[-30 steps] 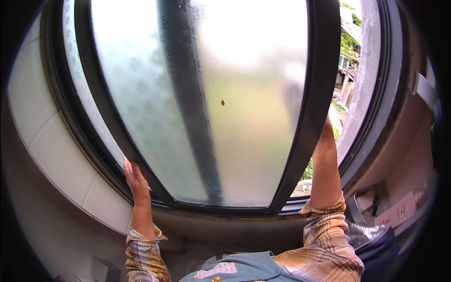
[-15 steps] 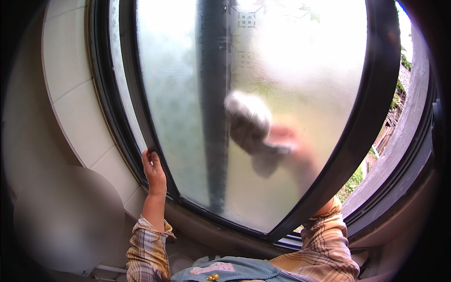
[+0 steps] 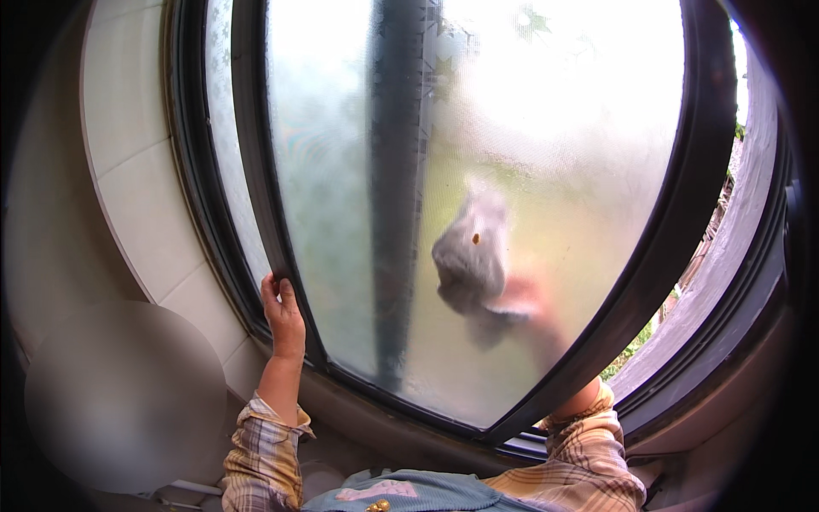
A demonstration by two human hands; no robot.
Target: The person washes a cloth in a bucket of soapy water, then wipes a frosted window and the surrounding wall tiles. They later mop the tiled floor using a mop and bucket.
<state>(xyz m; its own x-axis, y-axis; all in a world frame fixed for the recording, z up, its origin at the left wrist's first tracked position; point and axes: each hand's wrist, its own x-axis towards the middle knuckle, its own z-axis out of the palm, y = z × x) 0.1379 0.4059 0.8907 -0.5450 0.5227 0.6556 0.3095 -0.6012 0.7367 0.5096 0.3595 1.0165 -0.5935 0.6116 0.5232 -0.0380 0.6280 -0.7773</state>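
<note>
A sliding window sash with frosted glass [image 3: 546,128] and a dark frame [image 3: 256,162] stands in front of me. My left hand [image 3: 287,317] has its fingers curled round the left upright of that frame, low down. Round the sash's right edge my right forearm reaches outside. Blurred behind the pane, my right hand [image 3: 522,294] is closed on a grey-white cloth [image 3: 471,260], which lies against the outer face of the glass. The pane hides the exact set of those fingers.
Pale tiles [image 3: 141,196] line the wall at left. To the right, a narrow opening shows greenery [image 3: 631,350] and a grey ledge [image 3: 674,316] outdoors, beside the dark window track [image 3: 725,333]. A dark vertical bar [image 3: 394,213] shows through the glass. A rounded blurred patch covers the lower left.
The cloth and my right hand have moved down and slightly right behind the glass. The sash appears farther right, and the opening beside it looks narrower. My left hand keeps its hold.
</note>
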